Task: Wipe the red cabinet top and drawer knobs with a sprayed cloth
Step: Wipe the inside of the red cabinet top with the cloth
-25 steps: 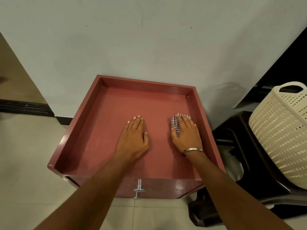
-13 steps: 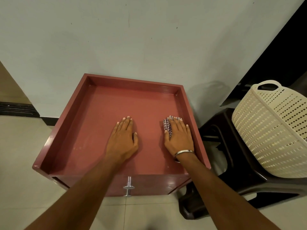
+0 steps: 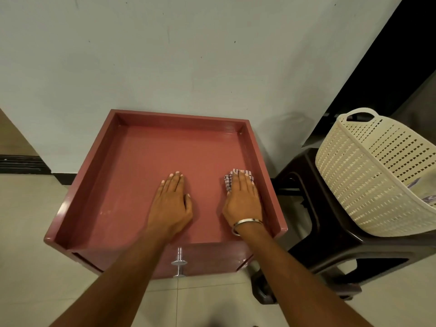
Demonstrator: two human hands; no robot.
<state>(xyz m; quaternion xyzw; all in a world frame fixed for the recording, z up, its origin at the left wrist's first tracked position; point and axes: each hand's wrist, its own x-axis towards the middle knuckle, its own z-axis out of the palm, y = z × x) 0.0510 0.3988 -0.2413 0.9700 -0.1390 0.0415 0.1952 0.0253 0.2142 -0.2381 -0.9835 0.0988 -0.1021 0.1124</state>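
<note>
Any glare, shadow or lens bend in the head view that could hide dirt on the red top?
Head view: sharp and evenly lit; faint sheen on the red wooden cabinet top's back rim; soft shadow beside the left hand; right hand covers most of the checked cloth; wide-angle lens bows the edges.

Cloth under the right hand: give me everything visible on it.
The cloth is small, checked in red or purple and white, and looks like thin woven fabric, bunched or folded. It lies flat on the cabinet top, near the right rim and toward the front half. The right hand presses on it with straight fingers, covering most of it; only the far edge and left side show past the fingertips. Whether it is damp cannot be told.
</note>
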